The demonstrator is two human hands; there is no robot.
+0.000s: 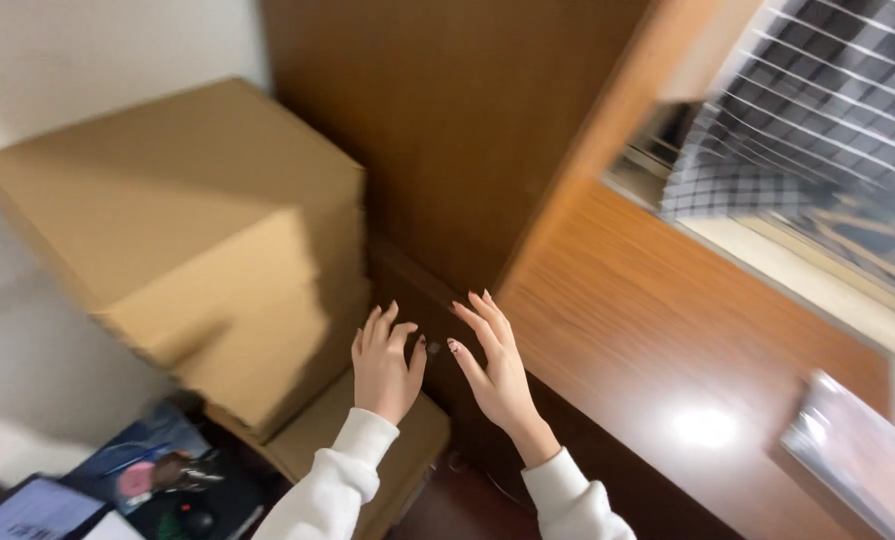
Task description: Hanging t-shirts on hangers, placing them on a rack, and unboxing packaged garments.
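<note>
1. Head view, room first: cramped corner, white wall [87, 50] at left, brown wood cabinet [447, 110] dead ahead, glossy wood desk [667, 330] to the right under a window with a checked curtain [757, 170].
2. Stack of cardboard boxes [197, 230] just left of both hands, long side running away toward the wall, bit blurry.
3. Left hand [385, 365] nearest the boxes, fingers spread and loosely curled, holding nothing, right beside the stack's corner; touching or not, hard to tell.
4. Right hand [492, 360] open flat, empty, up against the cabinet's dark lower edge.
5. Clutter [157, 480] on the floor bottom left, too smeared to name.
</note>
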